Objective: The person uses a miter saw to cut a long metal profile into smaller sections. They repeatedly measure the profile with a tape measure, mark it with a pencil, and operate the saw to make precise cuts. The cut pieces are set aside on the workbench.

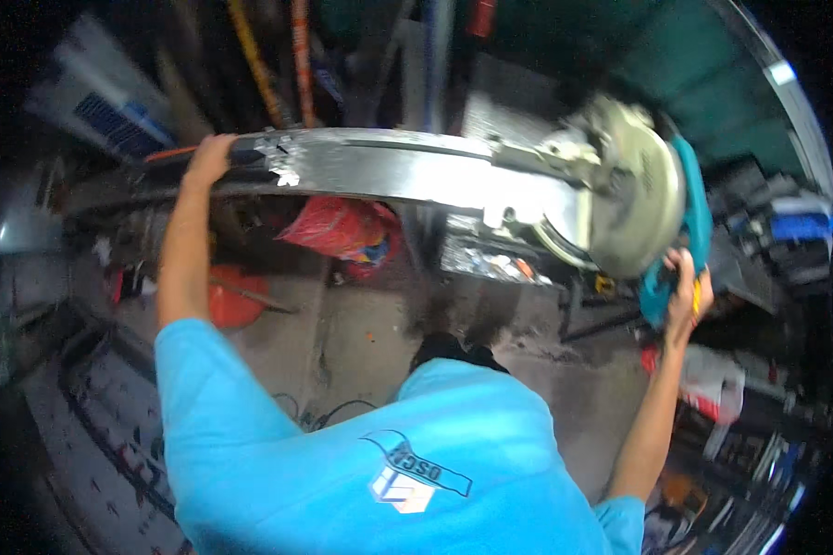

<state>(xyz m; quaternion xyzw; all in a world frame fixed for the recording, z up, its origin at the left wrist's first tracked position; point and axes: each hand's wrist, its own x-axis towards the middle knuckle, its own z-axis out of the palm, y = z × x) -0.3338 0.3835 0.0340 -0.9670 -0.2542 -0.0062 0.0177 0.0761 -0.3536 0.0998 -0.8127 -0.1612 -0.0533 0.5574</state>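
A long bench with a bright metal top (379, 171) runs across in front of me. At its right end stands a miter saw (634, 190) with a pale round blade guard and a teal handle (694, 199). My right hand (690, 291) is closed round the lower end of that teal handle. A thin yellow stick (696, 298), perhaps a pencil, shows at its fingers. Far to the left, my left hand (211, 159) is closed over a long dark bar (242, 157) lying along the bench. Its fingertips are hidden behind the bar, and the picture is blurred.
Under the bench lie a red plastic bag (342, 227) and an orange-red rounded object (236, 296). Metal scraps (495, 264) sit on a low surface below the saw. Orange and yellow poles (303, 65) lean behind. A white bag (713, 384) and cluttered shelves stand at the right.
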